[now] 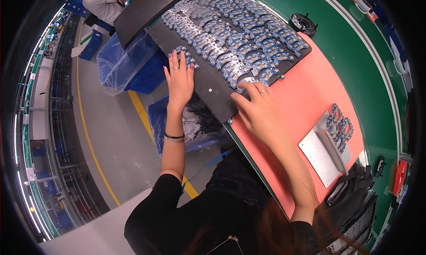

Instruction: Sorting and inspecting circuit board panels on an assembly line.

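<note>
The left hand [180, 84] has its fingers stretched out and slightly parted, the tips at a small group of blue circuit boards [189, 60] by the left edge of a black panel [215, 105]; they do not appear wrapped around anything. The right hand [259, 111] has its thumb and forefinger bent toward each other over the panel's near end, beside the last of the rowed circuit boards [234, 69]; whether they pinch one is hidden. Those rows overlap closely up the panel toward its far end, so a nudge from the right knuckles could plausibly push one board over the next and disturb a whole line. One board sits at the panel's right edge, where a brushing wrist might tip it onto the pink surface [326, 84]. The left side looks riskier: the panel's left edge runs along the surface's left edge, with a lined bin [155, 115] below and a plastic-draped blue bin [141, 75] farther off, so boards pushed outward by the left fingers could drop. Toward the surface's right edge, ring-shaped boards [345, 130] lie against a metal bracket [320, 156], and a swinging right elbow could catch the bracket.
</note>
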A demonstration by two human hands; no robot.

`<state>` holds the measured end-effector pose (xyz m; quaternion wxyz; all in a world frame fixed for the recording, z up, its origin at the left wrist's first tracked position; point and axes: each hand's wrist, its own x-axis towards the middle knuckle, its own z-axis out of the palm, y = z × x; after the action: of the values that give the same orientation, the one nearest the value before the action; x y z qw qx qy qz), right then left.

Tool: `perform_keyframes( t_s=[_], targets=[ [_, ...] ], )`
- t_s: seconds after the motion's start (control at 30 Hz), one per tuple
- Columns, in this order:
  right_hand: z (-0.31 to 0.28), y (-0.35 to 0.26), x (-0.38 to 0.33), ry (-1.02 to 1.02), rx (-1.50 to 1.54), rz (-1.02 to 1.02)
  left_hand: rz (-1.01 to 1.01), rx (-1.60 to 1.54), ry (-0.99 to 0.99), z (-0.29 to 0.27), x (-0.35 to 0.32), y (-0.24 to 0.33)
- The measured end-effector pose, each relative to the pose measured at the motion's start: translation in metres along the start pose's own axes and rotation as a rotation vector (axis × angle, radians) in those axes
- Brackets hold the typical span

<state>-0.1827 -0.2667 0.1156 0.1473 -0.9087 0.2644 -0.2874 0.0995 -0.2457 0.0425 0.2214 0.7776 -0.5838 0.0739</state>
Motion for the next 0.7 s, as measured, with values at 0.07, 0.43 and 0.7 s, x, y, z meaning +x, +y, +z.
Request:
perform_keyframes(
  t_s=[0.07,0.43,0.7],
  targets=[
    [-0.013,0.0,-0.012,-0.028,0.02,0.038,0.0,0.01,-0.025,0.001,0.007,-0.007],
    [-0.048,0.001,-0.045,-0.03,0.025,0.147,-0.004,0.091,-0.086,0.013,0.049,-0.055],
    [-0.051,0.001,-0.062,-0.041,0.087,0.254,0.005,0.133,-0.114,0.017,0.075,-0.085]
  ],
)
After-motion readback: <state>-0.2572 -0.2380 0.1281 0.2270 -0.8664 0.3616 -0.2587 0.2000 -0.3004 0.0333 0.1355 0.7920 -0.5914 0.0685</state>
